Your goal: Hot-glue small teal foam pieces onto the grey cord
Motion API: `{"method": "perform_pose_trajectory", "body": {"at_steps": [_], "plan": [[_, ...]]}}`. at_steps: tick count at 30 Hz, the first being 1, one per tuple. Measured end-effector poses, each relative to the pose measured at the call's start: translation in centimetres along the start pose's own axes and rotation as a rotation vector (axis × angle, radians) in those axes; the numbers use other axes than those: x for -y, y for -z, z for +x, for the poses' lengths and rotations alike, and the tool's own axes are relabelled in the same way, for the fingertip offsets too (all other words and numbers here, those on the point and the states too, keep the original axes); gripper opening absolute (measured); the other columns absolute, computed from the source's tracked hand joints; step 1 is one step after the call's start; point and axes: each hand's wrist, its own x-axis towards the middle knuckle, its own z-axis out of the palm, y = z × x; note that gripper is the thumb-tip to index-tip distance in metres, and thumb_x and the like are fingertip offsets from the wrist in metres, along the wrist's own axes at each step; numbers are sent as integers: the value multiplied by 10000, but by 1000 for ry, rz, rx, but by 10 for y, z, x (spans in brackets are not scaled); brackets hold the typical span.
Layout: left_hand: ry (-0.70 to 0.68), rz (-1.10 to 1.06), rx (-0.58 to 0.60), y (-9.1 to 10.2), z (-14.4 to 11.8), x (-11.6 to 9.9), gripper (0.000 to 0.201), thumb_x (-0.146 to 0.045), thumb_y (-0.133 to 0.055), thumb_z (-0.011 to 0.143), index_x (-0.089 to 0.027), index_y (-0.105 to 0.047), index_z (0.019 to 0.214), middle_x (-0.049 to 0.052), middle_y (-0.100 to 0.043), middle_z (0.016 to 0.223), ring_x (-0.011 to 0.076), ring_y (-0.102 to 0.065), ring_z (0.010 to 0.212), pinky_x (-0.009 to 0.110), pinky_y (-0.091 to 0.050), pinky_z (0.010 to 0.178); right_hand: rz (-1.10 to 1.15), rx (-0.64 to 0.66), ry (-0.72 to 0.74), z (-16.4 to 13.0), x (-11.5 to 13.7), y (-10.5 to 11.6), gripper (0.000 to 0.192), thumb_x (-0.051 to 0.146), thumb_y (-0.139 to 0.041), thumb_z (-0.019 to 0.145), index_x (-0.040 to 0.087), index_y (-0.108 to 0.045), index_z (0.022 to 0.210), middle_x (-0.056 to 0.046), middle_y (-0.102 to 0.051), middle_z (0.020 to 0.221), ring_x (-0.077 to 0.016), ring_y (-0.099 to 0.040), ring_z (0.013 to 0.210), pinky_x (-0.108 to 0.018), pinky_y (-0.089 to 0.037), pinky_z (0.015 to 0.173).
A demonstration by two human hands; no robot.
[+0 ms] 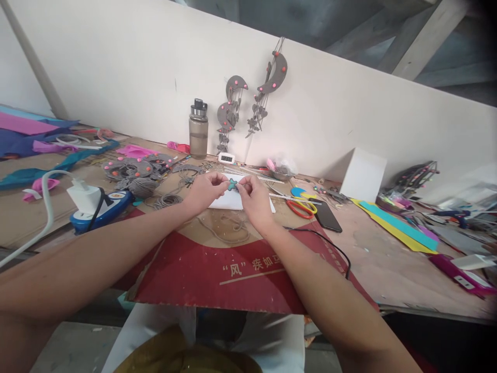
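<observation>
A small teal star-like piece [232, 184] is held up between my two hands, above a white sheet [223, 203]. My left hand [207, 190] pinches its left side with thumb and forefinger. On the other side, the thumb and forefinger of my right hand [254, 198] close on its right edge. What the piece is made of is too small to tell. Grey cord [225, 237] lies loosely on the cardboard below my wrists. Just right of my right hand are red-and-yellow-handled scissors [302, 208].
A black phone [328, 216] lies beside the scissors. At left are a blue power strip with a white charger [83, 199], grey yarn and grey felt pieces [132, 168]. A bottle [199, 132] stands by the wall, where grey moon-shaped hangings [275, 75] hang. A black cable [337, 248] crosses the red cardboard [217, 285].
</observation>
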Motion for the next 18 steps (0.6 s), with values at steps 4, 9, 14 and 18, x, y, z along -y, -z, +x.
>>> {"method": "perform_pose_trajectory", "body": {"at_steps": [4, 9, 14, 18], "plan": [[10, 0, 24, -1, 0, -2, 100, -249, -604, 719, -151, -585, 730, -28, -529, 551, 68, -439, 472, 207, -360, 474, -84, -7, 60, -1, 4, 2, 26, 203, -508, 794, 191, -530, 785, 34, -452, 679, -117, -420, 653, -252, -342, 658], [24, 24, 46, -2, -1, -8, 78, -229, -599, 702, -155, -572, 697, -32, -528, 538, 67, -439, 464, 205, -361, 470, -107, -44, 35, 0, 1, 2, 41, 230, -543, 789, 191, -542, 773, 18, -503, 716, -125, -433, 662, -252, -343, 643], [54, 48, 68, -1, -3, -13, 83, -233, -597, 697, -155, -569, 689, -40, -515, 517, 68, -436, 459, 204, -357, 477, -116, -40, 38, 1, -2, 2, 89, 251, -548, 807, 194, -610, 837, -11, -590, 787, -142, -496, 715, -266, -382, 681], [43, 80, 96, 0, -4, -15, 74, -228, -586, 703, -156, -574, 692, -39, -524, 523, 68, -444, 470, 201, -355, 489, -114, -13, 50, 2, -3, 2, 149, 277, -541, 823, 205, -666, 858, -28, -633, 824, -158, -544, 783, -280, -409, 728]]}}
